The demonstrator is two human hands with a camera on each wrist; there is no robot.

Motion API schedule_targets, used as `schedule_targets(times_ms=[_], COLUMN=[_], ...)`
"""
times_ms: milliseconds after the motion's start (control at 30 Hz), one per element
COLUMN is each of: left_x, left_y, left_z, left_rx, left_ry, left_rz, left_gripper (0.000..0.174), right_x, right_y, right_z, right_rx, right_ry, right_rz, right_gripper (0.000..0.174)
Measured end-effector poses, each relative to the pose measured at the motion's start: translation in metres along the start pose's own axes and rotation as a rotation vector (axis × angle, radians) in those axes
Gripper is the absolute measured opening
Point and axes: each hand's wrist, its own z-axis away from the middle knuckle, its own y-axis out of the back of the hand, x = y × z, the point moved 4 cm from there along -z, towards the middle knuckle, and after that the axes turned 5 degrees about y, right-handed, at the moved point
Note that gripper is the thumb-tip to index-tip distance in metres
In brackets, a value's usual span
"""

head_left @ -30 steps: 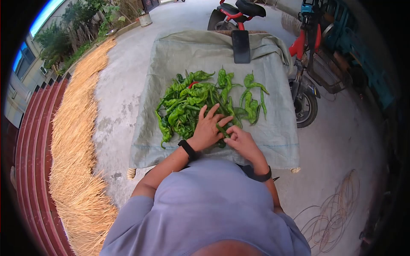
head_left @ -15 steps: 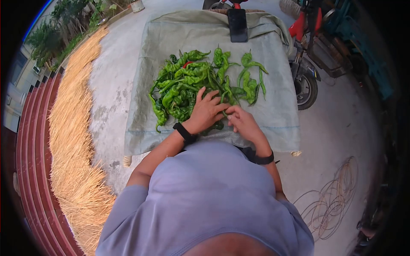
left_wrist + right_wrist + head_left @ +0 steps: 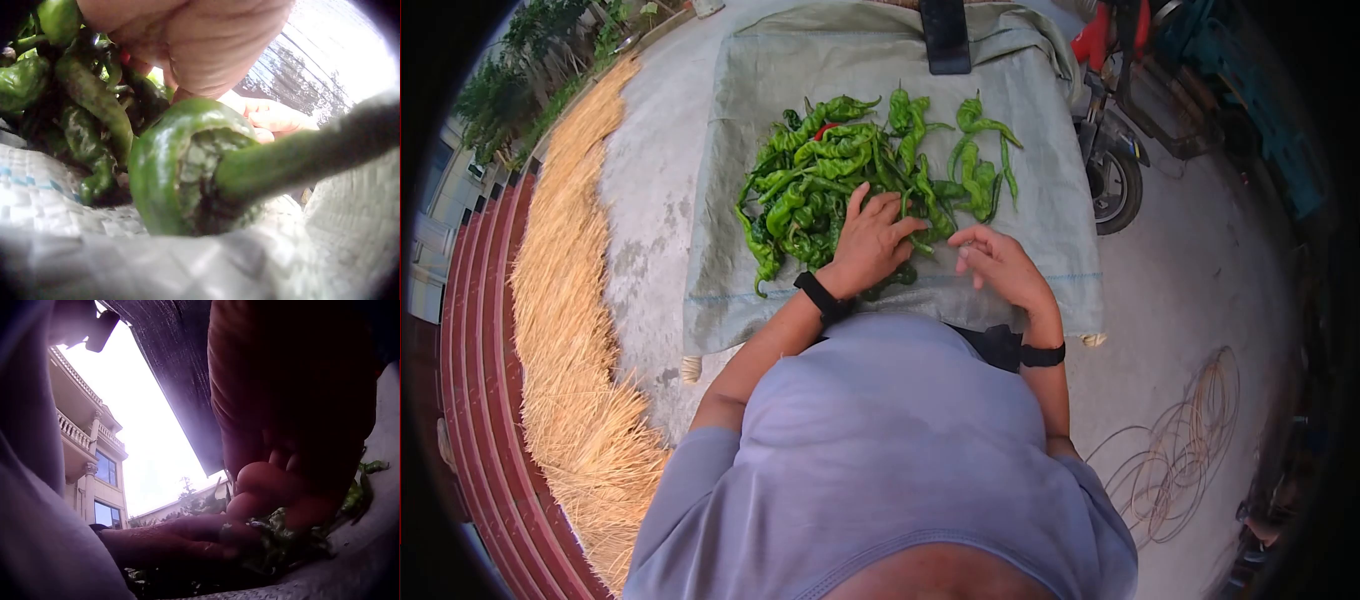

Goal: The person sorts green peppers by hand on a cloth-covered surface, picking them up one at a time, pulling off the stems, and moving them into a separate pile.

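Green peppers point(image 3: 800, 190) lie piled on a grey-green woven cloth point(image 3: 1020, 290), a red one among them. My left hand point(image 3: 868, 245) rests palm down on the right part of the pile, fingers spread, its thumb over a green pepper. In the left wrist view that hand point(image 3: 200, 44) is above the peppers, and a large green pepper point(image 3: 156, 172) with a thick stem fills the front. My right hand point(image 3: 1005, 268) hovers just right of the left, fingers loosely bent, no pepper visible in it. The right wrist view shows this hand point(image 3: 281, 444) dark, its fingertips partly hidden.
Several peppers point(image 3: 978, 185) lie apart on the right. A black phone point(image 3: 945, 38) is at the cloth's far edge. A red electric bike point(image 3: 1112, 170) stands to the right, coiled wire point(image 3: 1185, 440) lies on the ground, and straw point(image 3: 570, 300) is spread at the left.
My right hand has drawn away to the right from the left hand and the pepper between them. The left hand stays on the pile. The head view has tilted downward.
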Motion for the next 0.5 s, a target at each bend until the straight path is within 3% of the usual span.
schedule_targets(times_ms=[500], left_x=[-0.001], left_y=[0.001], left_z=[-0.001], left_rx=[-0.003], left_ry=[-0.008], left_rz=[-0.012], left_gripper=[0.037], right_x=[0.009], right_y=[-0.002], right_z=[-0.007], right_rx=[0.130], right_ry=[0.034], right_rz=[-0.065], right_gripper=[0.022])
